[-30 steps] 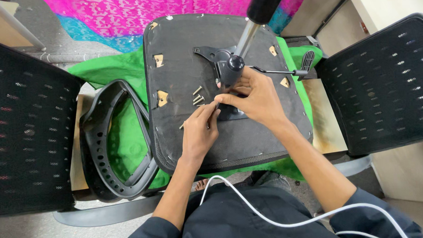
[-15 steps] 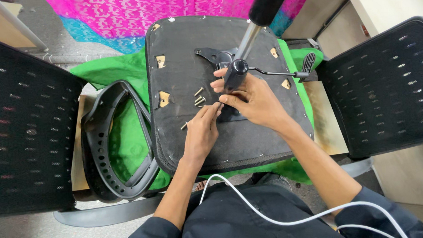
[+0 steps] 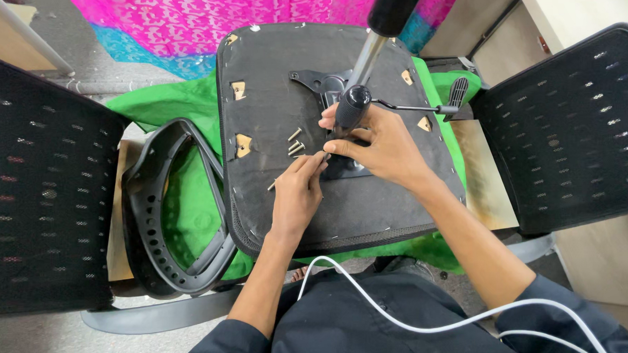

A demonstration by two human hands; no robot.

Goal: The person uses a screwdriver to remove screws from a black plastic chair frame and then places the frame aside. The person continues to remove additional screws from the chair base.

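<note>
An upturned black chair seat [image 3: 269, 80] lies on a green cloth [image 3: 179, 111]. A black metal mechanism [image 3: 315, 81] with a chrome gas cylinder [image 3: 367, 51] sits on its underside. My right hand [image 3: 386, 149] grips the near part of the mechanism, just below the cylinder's base. My left hand [image 3: 297, 194] rests on the seat with its fingertips pinched together against my right thumb at the plate's edge. What they pinch is hidden. Three loose screws [image 3: 295, 144] lie just left of my hands, and another screw [image 3: 271, 186] lies by my left thumb.
A thin lever with a black paddle handle [image 3: 454, 94] sticks out to the right of the mechanism. A black looped armrest frame [image 3: 166, 216] lies left of the seat. Black mesh chair backs stand at the left [image 3: 36, 186] and right [image 3: 570, 126]. A white cable [image 3: 402, 323] crosses my lap.
My left hand's fingertips have slid up and right to meet my right thumb. My right hand has shifted slightly on the mechanism. The screws have not moved.
</note>
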